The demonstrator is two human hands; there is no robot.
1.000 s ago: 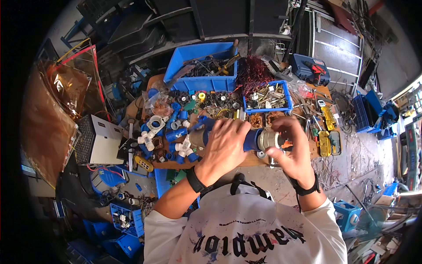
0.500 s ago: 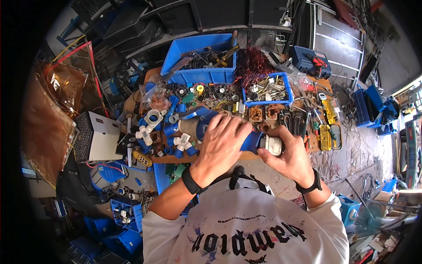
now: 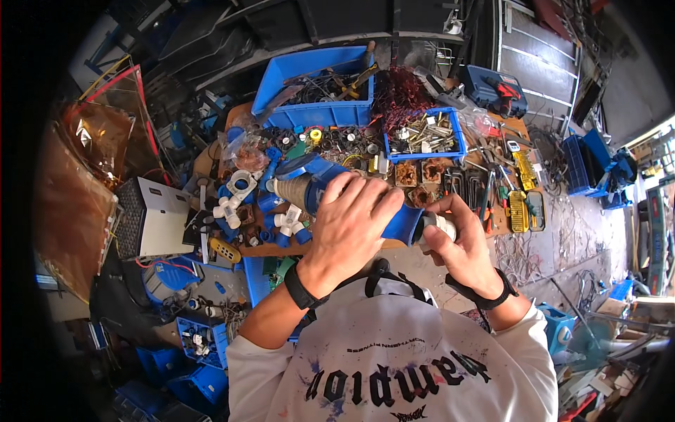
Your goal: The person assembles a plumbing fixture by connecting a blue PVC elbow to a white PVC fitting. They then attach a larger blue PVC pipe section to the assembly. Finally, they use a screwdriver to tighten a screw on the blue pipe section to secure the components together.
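A blue tubular body [image 3: 403,225] with a ribbed grey-beige section [image 3: 294,195] at its left lies across the space between my hands, above the table's front edge. My left hand [image 3: 350,228] wraps over its middle from above, hiding part of it. At the right end, my right hand [image 3: 465,246] grips a white round fitting [image 3: 443,225] at the mouth of the blue body. The thumb lies across the fitting near a dark ring, and the fingers curl behind it. Several white and blue pipe fittings [image 3: 288,221] lie beyond my left hand.
Cluttering the table are a large blue bin [image 3: 316,112] of cables and tools, a blue tray [image 3: 455,149] of metal pieces, rusty square parts [image 3: 406,174], a yellow bit case [image 3: 518,212] and a red drill [image 3: 505,95]. A white box [image 3: 160,218] stands left.
The blue body's left end has swung slightly up and away. My right thumb has shifted across the white fitting, which now shows less of its face.
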